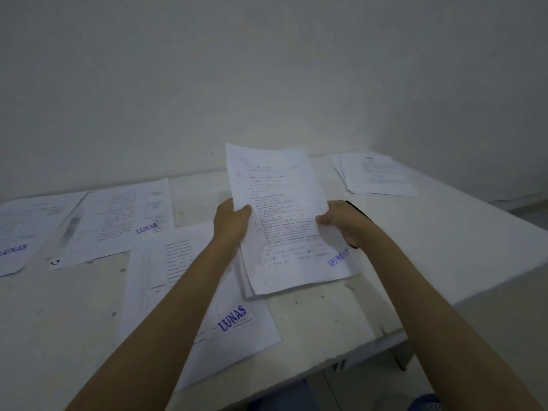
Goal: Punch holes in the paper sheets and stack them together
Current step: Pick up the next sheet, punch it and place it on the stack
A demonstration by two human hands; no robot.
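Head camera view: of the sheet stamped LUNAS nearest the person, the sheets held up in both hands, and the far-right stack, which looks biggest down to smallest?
1. Nearest LUNAS sheet
2. Held sheets
3. Far-right stack

Distance from the camera probably exaggerates these differences.

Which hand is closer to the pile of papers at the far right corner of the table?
The right hand. It grips the right edge of the held sheets, with the pile beyond it to the right. The left hand grips their left edge, farther from the pile.
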